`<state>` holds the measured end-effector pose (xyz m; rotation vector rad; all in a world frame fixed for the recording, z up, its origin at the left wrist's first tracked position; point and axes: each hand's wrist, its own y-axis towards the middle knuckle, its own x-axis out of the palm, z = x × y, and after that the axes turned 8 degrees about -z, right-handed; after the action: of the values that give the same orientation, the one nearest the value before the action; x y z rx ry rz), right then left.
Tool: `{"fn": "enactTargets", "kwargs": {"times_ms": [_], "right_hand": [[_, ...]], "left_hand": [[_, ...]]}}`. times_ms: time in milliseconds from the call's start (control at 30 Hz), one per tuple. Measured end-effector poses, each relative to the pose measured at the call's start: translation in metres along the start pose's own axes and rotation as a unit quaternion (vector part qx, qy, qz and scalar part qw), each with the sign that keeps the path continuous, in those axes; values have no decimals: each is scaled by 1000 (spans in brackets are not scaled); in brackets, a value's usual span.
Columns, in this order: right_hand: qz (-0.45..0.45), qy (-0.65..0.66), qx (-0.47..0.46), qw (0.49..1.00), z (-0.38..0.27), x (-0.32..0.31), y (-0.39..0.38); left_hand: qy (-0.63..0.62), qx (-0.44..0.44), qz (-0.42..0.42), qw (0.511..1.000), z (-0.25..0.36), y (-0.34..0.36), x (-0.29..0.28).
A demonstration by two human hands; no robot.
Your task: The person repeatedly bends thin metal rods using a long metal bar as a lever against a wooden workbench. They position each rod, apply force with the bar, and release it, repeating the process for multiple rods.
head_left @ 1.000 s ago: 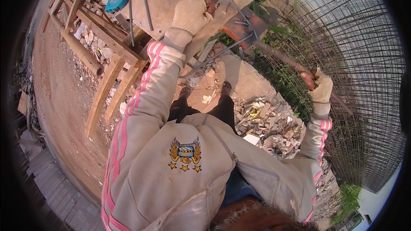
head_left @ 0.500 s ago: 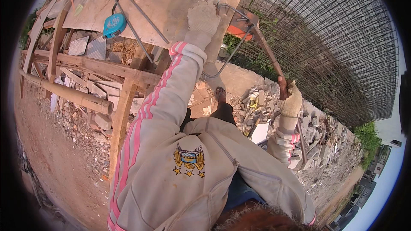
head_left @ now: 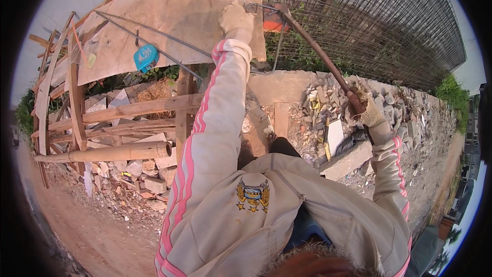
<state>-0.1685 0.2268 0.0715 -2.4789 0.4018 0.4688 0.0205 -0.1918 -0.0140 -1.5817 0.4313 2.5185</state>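
My left hand [head_left: 237, 19], in a pale knit glove, is closed at the board's right end around a bent steel rod [head_left: 278, 46]. The rod runs right from my fist, then turns down and back left, below the board's edge. My right hand [head_left: 373, 113], also gloved, grips the lower end of a long rusty bending bar [head_left: 323, 51]. The bar slants up and left, its far end meeting the rod beside an orange-red block [head_left: 273, 20]. Behind my left fist, its fingers are mostly hidden.
A wooden board [head_left: 179, 0] on timber supports carries a blue tape measure [head_left: 146, 57] and two straight steel rods [head_left: 154, 34]. A bamboo pole [head_left: 102, 152] crosses at left. Rubble [head_left: 320, 97] lies around my feet. Stacked wire mesh [head_left: 379, 20] stands at far right.
My right hand has swung the bending bar outward to the right, so it slants more. The left fist stays by the rod at the board's end. The whole view has shifted.
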Motion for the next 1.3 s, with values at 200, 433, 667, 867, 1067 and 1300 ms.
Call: {"fn": "enactTargets", "kwargs": {"times_ms": [200,433,667,867,1067,1300], "right_hand": [[-189,246,158,937,69,-59,-84],[-149,292,236,915,56,-17,-110],[-7,312,190,931,1,139,-144],[25,343,182,921,-38,223,-142],[21,441,129,888,-61,301,-124],[6,468,48,882,-63,356,-112]], "left_hand": [[26,15,19,999,-7,4,14],[39,24,25,999,-7,6,10],[-1,30,30,999,3,-6,-9],[-25,32,-22,999,0,-10,-18],[-23,87,4,996,-8,-17,-10],[-2,121,0,993,-22,-20,-2]]}}
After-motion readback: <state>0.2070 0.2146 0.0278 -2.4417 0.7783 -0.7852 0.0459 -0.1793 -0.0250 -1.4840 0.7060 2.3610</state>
